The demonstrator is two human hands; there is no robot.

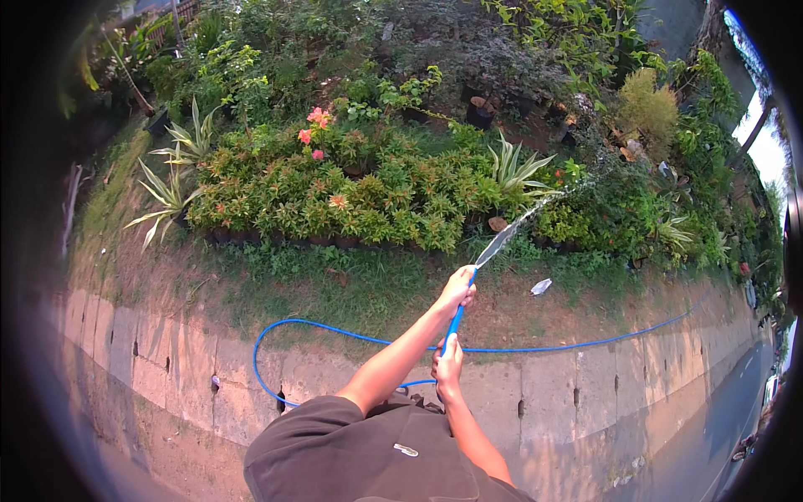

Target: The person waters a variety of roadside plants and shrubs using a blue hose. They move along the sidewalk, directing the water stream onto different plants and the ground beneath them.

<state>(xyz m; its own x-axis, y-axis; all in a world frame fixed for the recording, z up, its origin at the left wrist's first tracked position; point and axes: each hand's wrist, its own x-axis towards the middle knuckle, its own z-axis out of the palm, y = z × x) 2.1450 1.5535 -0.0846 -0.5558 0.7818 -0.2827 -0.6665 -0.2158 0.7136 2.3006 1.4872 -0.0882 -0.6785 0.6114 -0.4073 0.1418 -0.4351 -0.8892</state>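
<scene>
My left hand [458, 290] grips a blue garden hose [455, 323] close to its outlet. Nearer my body, my right hand [448, 365] is closed around the same hose. A flat spray of water [502, 240] leaves the hose end up and to the right, towards shrubs [564, 226] and a striped spiky-leaved plant [511, 166]. Low green-and-reddish plants [351, 201] stand in a dense block of dark pots beyond the hose, with pink flowers [319, 118] above them. Part of the hose near my waist is hidden by my hands and shirt.
The blue hose loops on the left and runs right along a paved concrete strip [552, 389]. Slots cut the slabs. A crumpled white scrap [541, 287] lies on the soil. Potted shrubs and trees rise behind; a road [734, 401] runs at the right.
</scene>
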